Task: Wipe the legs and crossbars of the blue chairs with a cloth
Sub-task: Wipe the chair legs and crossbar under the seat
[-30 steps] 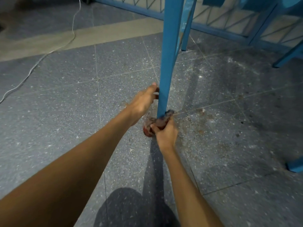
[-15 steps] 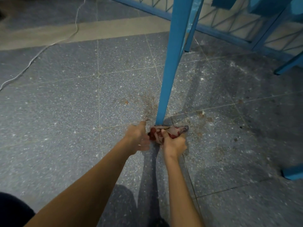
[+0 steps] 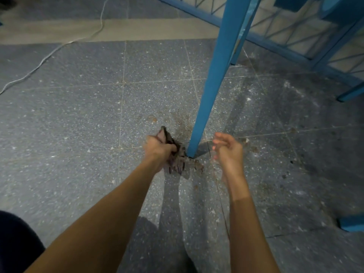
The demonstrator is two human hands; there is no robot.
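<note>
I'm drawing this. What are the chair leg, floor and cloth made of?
The chair leg is painted blue and flat-sided; wood or metal, can't tell. The floor looks like speckled grey stone tiles with joint lines. The cloth is soft, crumpled fabric.

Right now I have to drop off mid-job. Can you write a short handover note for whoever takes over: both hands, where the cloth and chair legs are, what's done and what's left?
Left hand: grips the cloth, low beside the foot of the near chair leg.
Right hand: open, empty, on the other side of that leg, not touching it.
Done: the cloth is down at this leg's foot. How clean the leg is cannot be told.
Left: the other blue legs at the right edge, and the crossbars, none in view.
</note>
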